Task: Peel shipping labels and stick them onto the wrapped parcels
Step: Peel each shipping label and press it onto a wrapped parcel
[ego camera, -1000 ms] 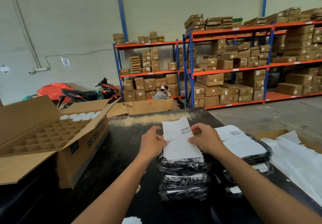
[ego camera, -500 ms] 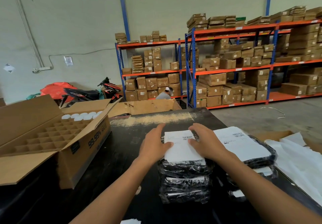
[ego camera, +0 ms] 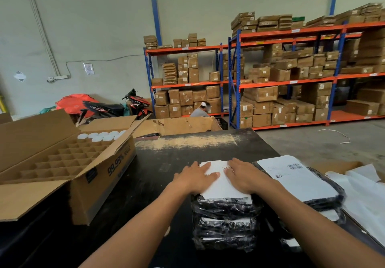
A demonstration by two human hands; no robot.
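A stack of black-wrapped parcels (ego camera: pixel 225 224) stands on the black table (ego camera: pixel 158 184) in front of me. A white shipping label (ego camera: pixel 224 186) lies flat on the top parcel. My left hand (ego camera: pixel 194 177) presses its left side with straight fingers. My right hand (ego camera: pixel 245 175) presses its right side, fingers spread flat. To the right lies a second pile of wrapped parcels (ego camera: pixel 325 201) with a labelled one (ego camera: pixel 295 178) on top.
An open cardboard box with divider cells (ego camera: pixel 62 163) and several white caps stands at the left. White sheets (ego camera: pixel 366 192) lie at the right edge. Another cardboard box (ego camera: pixel 187 124) sits behind the table, where a person sits low. Shelves of cartons and a motorbike fill the background.
The label was held up by both hands above the stack. It has come down onto the top parcel, and both hands now lie flat on it.
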